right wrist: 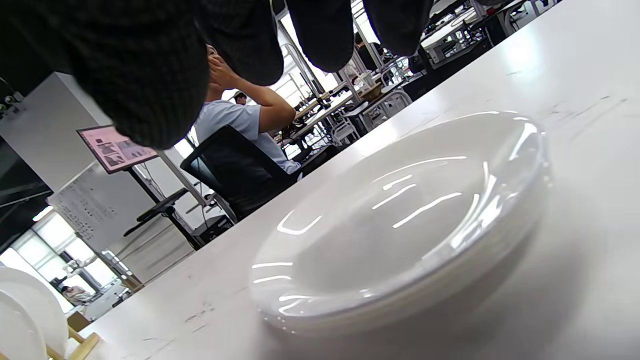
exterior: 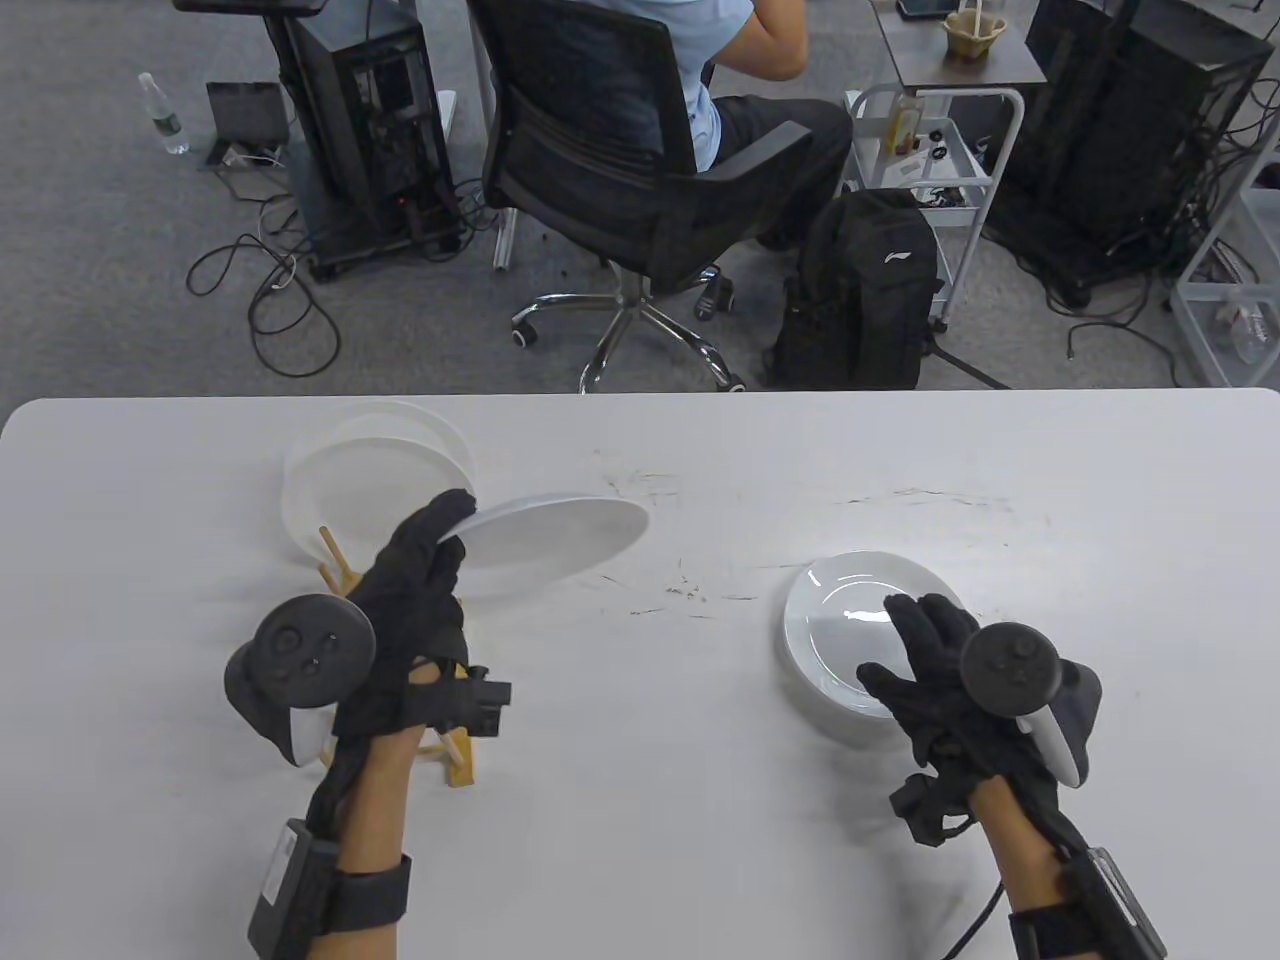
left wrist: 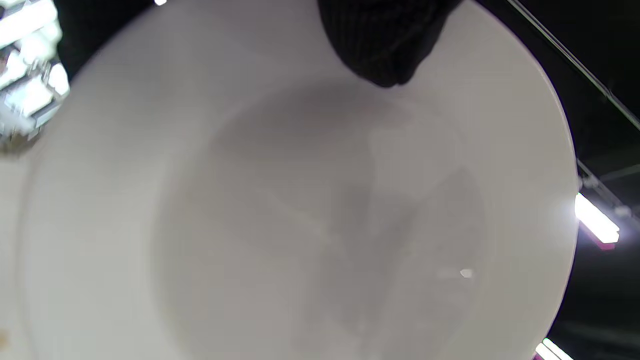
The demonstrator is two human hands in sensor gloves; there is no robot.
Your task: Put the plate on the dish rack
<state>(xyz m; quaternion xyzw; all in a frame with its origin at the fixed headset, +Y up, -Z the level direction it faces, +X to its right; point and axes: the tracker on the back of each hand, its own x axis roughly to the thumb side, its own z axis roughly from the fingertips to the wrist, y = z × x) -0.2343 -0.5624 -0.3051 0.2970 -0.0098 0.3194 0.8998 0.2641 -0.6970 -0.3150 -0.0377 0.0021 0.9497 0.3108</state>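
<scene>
A: The left hand had a white plate off the worktop, grip closed on its near-left rim, fingers over the top edge. The plate stuck out to the right of that grip, tilted.

B: And the left wrist view was nearly all plate, with one gloved fingertip lying on the rim at the top.

A: Just behind and to the left of the grip, the wooden dish rack already carried two white plates standing on edge. The held plate was beside them, not in a slot.

B: Over on the other side, the right hand was spread flat, fingers apart, gripping nothing. It sat over the near-right part of a stack of plates lying flat on the worktop.

A: Touching it?

B: Could not tell. In the right wrist view the fingertips hung above the stack with a visible gap, and the racked plates peeked in at the lower left corner.

A: The two grips were well apart.
</scene>
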